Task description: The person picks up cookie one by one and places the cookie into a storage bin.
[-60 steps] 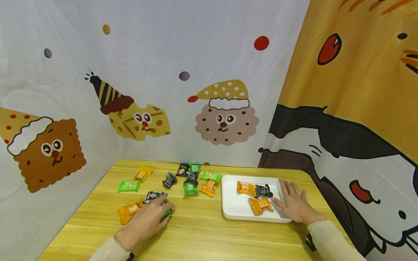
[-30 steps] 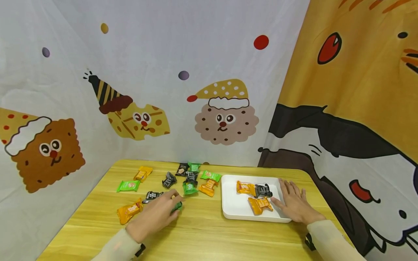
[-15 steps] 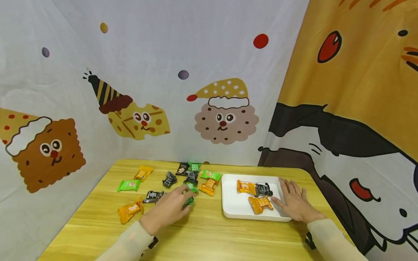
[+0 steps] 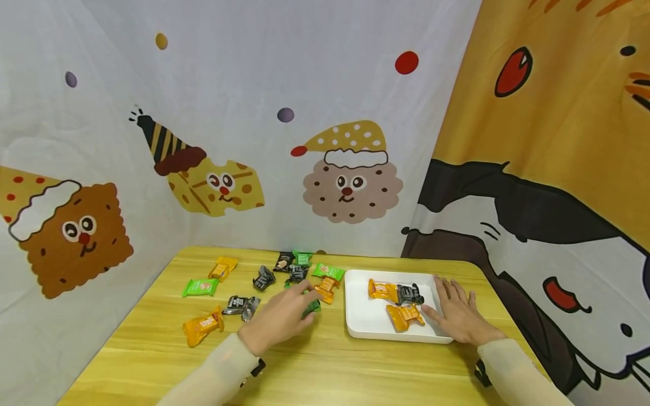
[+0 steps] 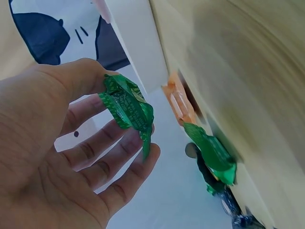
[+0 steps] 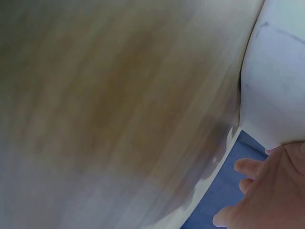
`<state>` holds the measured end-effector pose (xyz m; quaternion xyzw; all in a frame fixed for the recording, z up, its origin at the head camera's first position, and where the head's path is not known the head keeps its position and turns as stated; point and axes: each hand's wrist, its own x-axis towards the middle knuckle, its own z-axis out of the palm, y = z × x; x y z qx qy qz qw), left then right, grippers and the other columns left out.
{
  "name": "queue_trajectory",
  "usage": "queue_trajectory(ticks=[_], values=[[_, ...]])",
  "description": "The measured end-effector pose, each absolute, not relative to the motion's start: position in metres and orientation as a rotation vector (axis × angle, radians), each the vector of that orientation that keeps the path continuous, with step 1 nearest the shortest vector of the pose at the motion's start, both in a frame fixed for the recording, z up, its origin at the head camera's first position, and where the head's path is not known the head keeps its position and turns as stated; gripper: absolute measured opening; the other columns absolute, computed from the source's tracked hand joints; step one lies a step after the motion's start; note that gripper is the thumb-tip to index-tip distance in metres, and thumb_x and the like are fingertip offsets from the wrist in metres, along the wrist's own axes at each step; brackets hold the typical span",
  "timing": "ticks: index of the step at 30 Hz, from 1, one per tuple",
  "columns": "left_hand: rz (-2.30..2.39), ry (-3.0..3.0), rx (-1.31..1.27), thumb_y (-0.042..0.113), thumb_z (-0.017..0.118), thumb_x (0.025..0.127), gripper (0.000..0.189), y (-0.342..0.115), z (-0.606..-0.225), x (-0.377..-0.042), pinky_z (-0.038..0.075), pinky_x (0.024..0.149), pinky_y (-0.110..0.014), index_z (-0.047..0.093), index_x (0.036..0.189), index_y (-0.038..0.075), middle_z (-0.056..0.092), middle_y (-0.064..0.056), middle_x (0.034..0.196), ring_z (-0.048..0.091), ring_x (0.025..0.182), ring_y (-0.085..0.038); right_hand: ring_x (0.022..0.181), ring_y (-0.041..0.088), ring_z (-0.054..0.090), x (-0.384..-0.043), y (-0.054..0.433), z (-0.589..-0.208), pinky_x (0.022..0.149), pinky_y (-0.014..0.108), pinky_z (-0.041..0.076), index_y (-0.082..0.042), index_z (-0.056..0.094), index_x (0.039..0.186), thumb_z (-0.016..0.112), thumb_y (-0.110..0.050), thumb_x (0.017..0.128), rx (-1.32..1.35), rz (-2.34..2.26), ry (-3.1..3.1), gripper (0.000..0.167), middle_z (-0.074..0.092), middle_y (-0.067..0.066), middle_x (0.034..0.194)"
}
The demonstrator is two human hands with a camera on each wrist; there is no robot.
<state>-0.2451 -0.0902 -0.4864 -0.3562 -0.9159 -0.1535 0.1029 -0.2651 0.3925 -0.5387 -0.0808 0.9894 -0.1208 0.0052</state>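
A dark green wrapped snack [image 5: 127, 106] is pinched between the thumb and fingers of my left hand [image 4: 280, 317], held above the table just left of the tray. On the right edge of the white tray [image 4: 373, 332] rests my right hand [image 4: 461, 317], fingers spread and thumb over the rim. Inside the tray lie an orange snack packet [image 4: 382, 291], a black packet [image 4: 409, 295] touching it, and a second orange packet [image 4: 404, 318] nearer the front. In the right wrist view the right hand [image 6: 274, 191] shows only partly, beside the tray's outer wall.
Several packets lie left of the tray: an orange one [image 4: 326, 289], a light green one [image 4: 328, 273], black ones [image 4: 263, 278] and, farther left, a green one [image 4: 200, 287] and an orange one [image 4: 203, 327]. A printed cloth [image 4: 284, 186] hangs behind the wooden table [image 4: 325, 372].
My left hand has moved right across the table, carrying the green snack from beside the left packets toward the tray. The right hand and the tray's contents have stayed in place.
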Motion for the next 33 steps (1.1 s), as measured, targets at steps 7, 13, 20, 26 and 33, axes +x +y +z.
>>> queue_trajectory(ticks=[7, 13, 20, 26, 33], values=[[-0.463, -2.708, -1.041, 0.023, 0.089, 0.106, 0.042, -0.076, -0.486, -0.25, 0.069, 0.083, -0.025, 0.079, 0.145, 0.012, 0.074, -0.009, 0.143, 0.077, 0.096, -0.014, 0.171, 0.071, 0.015, -0.266, 0.392, -0.538, 0.128, 0.1, 0.006, 0.0, 0.012, 0.185, 0.056, -0.067, 0.118, -0.242, -0.383, 3.093, 0.104, 0.022, 0.044, 0.185], [-0.471, -2.713, -1.036, 0.024, 0.088, 0.106, 0.039, -0.066, -0.486, -0.253, 0.069, 0.084, -0.026, 0.081, 0.143, 0.015, 0.075, -0.01, 0.145, 0.076, 0.096, -0.013, 0.172, 0.071, 0.015, -0.267, 0.392, -0.539, 0.129, 0.099, 0.007, 0.0, 0.012, 0.185, 0.055, -0.068, 0.118, -0.237, -0.358, 3.093, 0.105, 0.022, 0.043, 0.186], [-0.476, -2.705, -1.064, 0.026, 0.086, 0.108, 0.042, -0.054, -0.482, -0.256, 0.068, 0.085, -0.023, 0.078, 0.148, 0.014, 0.075, -0.007, 0.145, 0.076, 0.101, -0.011, 0.172, 0.071, 0.014, -0.266, 0.393, -0.539, 0.129, 0.099, 0.006, 0.0, 0.012, 0.186, 0.056, -0.067, 0.118, -0.23, -0.382, 3.088, 0.105, 0.022, 0.043, 0.186], [-0.524, -2.719, -1.075, 0.024, 0.086, 0.108, 0.042, -0.042, -0.477, -0.257, 0.068, 0.093, -0.024, 0.078, 0.148, 0.016, 0.075, -0.005, 0.145, 0.076, 0.11, -0.014, 0.172, 0.071, 0.014, -0.266, 0.393, -0.54, 0.129, 0.099, 0.006, -0.001, 0.012, 0.186, 0.056, -0.067, 0.118, -0.236, -0.384, 3.088, 0.104, 0.022, 0.042, 0.186], [-0.529, -2.678, -1.107, 0.022, 0.086, 0.107, 0.039, -0.028, -0.471, -0.256, 0.066, 0.093, -0.019, 0.08, 0.145, 0.015, 0.076, -0.004, 0.138, 0.075, 0.11, -0.013, 0.172, 0.07, 0.013, -0.266, 0.393, -0.54, 0.129, 0.099, 0.005, 0.0, 0.011, 0.186, 0.056, -0.066, 0.118, -0.233, -0.389, 3.085, 0.104, 0.021, 0.042, 0.187]])
